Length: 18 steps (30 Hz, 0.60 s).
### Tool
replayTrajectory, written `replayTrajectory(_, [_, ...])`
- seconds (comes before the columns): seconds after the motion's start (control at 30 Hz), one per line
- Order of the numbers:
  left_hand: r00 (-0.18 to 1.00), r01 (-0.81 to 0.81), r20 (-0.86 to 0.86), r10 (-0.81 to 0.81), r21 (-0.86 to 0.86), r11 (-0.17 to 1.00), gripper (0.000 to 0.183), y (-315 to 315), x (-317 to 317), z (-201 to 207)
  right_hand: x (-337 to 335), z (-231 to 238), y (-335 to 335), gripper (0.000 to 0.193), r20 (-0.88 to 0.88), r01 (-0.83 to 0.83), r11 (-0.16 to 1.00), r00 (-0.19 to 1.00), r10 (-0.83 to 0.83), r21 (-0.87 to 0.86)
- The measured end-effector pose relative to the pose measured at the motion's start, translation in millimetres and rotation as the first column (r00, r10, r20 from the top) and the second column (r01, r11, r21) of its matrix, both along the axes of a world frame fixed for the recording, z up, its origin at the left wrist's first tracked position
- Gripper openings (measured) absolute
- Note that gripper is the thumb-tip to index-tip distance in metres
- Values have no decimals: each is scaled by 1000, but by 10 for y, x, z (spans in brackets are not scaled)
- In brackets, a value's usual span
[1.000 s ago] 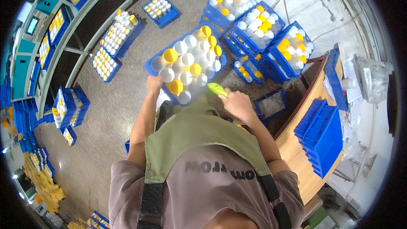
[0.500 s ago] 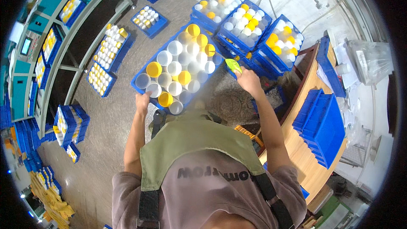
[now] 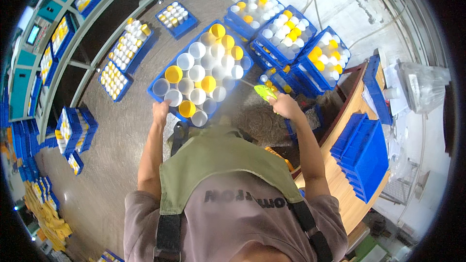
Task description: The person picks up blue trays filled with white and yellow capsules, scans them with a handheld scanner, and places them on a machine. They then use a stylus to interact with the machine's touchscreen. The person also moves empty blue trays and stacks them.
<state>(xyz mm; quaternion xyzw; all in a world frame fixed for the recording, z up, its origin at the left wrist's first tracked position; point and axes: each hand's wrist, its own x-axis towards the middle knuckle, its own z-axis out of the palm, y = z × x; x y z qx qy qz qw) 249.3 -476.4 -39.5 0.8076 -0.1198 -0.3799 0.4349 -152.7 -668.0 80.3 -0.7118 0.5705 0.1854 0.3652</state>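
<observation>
In front of me is a blue tray (image 3: 151, 98) packed with upright white and yellow cups (image 3: 196, 73), their round mouths facing up. My left hand (image 3: 161, 111) is closed on the tray's near left corner. In my right hand (image 3: 284, 105), off the tray's right side, is a lime-green tool that looks like an air blow gun (image 3: 264, 92). Its thin metal tube (image 3: 247, 83) points left toward the cups by the tray's right edge. My right fingers are wrapped round its handle.
Stacked blue crates (image 3: 293, 51) of white and yellow cups stand ahead right by the wall. A wooden table (image 3: 335, 165) at right bears empty blue trays (image 3: 364, 157). More filled trays (image 3: 128, 48) lie on the floor at left, beside a teal machine frame (image 3: 87, 43).
My right hand and the blow gun have moved a little down, and its thin tube now shows plainly. My left hand keeps its hold on the tray. The whole view has shifted slightly.
</observation>
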Motion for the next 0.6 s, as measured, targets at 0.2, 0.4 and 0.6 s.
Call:
replayTrajectory(0.2, [997,-83,12,83,77,994,27,-79,126,-224,264,248,416,44,86,-242,969,968,237,52])
replayTrajectory(0.4, [990,-121,90,108,162,979,29,-36,379,-493,411,535,558,35,201,-288,953,932,301,-94])
replayTrajectory(0.6, [979,-197,110,174,258,946,39,100,624,-584,687,768,656,36,203,-348,837,864,461,-422])
